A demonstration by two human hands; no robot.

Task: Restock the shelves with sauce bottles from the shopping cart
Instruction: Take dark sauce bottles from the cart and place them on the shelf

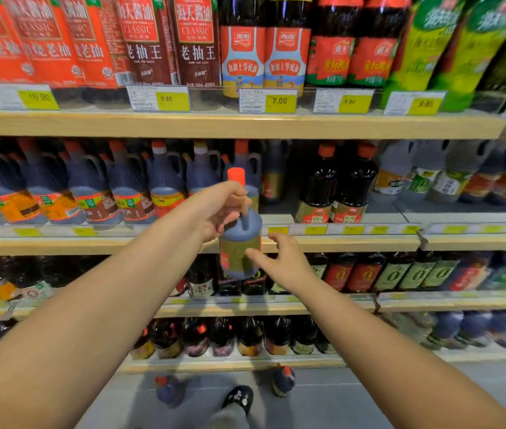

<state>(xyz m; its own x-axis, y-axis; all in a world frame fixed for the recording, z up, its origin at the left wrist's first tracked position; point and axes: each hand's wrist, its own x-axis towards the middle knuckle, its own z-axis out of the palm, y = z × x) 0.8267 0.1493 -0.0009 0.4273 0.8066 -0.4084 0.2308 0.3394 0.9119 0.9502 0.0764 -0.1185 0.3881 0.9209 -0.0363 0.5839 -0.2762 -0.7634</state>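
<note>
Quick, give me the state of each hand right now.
Left hand: grips the red-capped sauce bottle by its upper part.
Right hand: open, fingers spread beside the bottle, holding nothing.

Bright, even store light falls from overhead; shadows are soft, deepest in the recesses under each shelf (245,125). Motion blur smears the labels (38,35) toward the shelf's left and right ends and softens the sauce bottle (240,252) in front. The central price tags (279,101) read sharp. Wide-angle distortion bows the shelf edges.
</note>
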